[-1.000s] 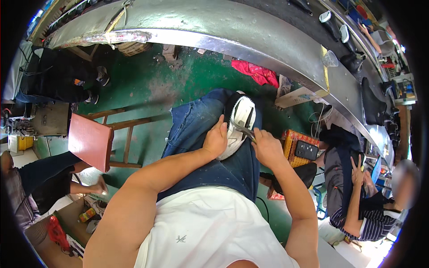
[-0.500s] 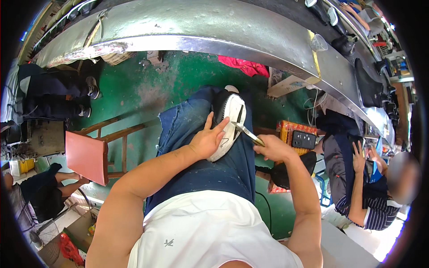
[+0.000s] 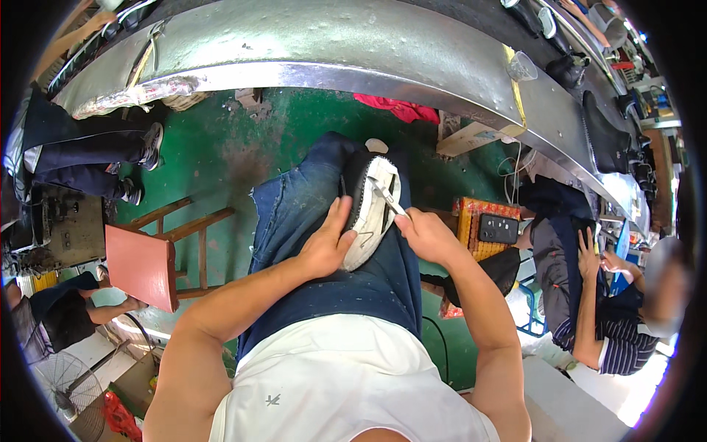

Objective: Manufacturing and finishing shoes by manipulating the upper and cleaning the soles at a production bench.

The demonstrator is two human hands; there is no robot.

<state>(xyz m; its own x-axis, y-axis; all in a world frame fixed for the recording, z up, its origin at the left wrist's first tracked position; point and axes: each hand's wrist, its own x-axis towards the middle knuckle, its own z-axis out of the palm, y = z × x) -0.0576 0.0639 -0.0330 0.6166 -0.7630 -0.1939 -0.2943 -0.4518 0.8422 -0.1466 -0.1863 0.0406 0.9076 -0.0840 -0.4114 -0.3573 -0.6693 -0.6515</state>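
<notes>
On my lap lies a shoe (image 3: 372, 210), its pale, whitish underside up and toe pointing away. Dark upper material shows along its left edge. My left hand (image 3: 328, 237) steadies the near left side of it, fingers along the edge and thumb against the underside. From the right, my right hand (image 3: 428, 234) is closed round the handle of a small metal hammer (image 3: 387, 197). Its head rests at or just above the shoe's underside near the toe; contact is hard to tell. My palm hides most of the handle.
A long metal bench (image 3: 294, 51) crosses the far side, with dark shoes at its right. A reddish-topped stool (image 3: 140, 267) stands left. A phone (image 3: 498, 229) lies on an orange-and-red seat at right. People sit or stand on both sides; a fan (image 3: 68, 394) is lower left.
The hammer has moved left and toward the toe, its head now over the shoe's left part. My left hand's raised fingers have come down along the shoe's edge.
</notes>
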